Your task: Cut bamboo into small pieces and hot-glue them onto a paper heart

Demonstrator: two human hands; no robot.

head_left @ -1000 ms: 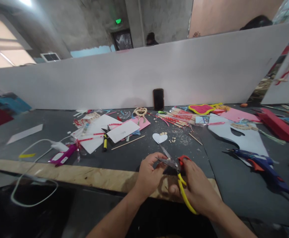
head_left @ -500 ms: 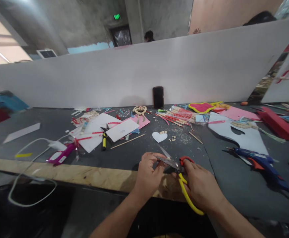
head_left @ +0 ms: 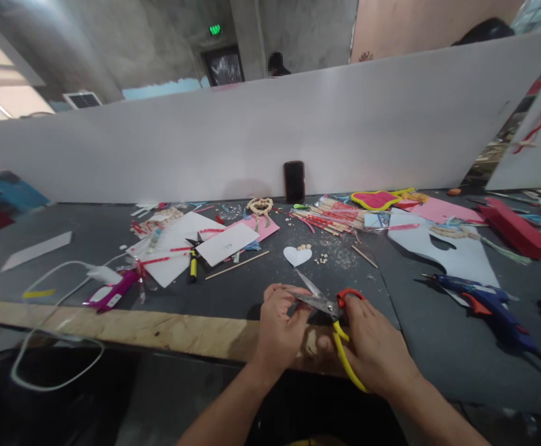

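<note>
My right hand (head_left: 377,341) grips the scissors (head_left: 329,307) by their red and yellow handles. The two metal blades are spread apart and point away to the left. Beside the lower blade is my left hand (head_left: 282,325), thumb and fingers pinched together close to the metal. What those fingers hold, if anything, is too small or hidden to make out. Just past the blade tips, a white paper heart (head_left: 297,256) lies on the dark table (head_left: 270,288). Small wooden beads (head_left: 321,258) sit at its right.
To the right lies a blue glue gun (head_left: 488,303) near white cut-out card (head_left: 475,266). Leftward are a yellow-black cutter (head_left: 193,266), a white card (head_left: 228,243), and a purple device (head_left: 114,297) with a white cable. A phone (head_left: 294,181) leans on the white partition (head_left: 196,148).
The yellow handle has swung slightly up toward the red one, so the scissors are a little less spread. Both hands stay nearly in place. The whole view has shifted slightly.
</note>
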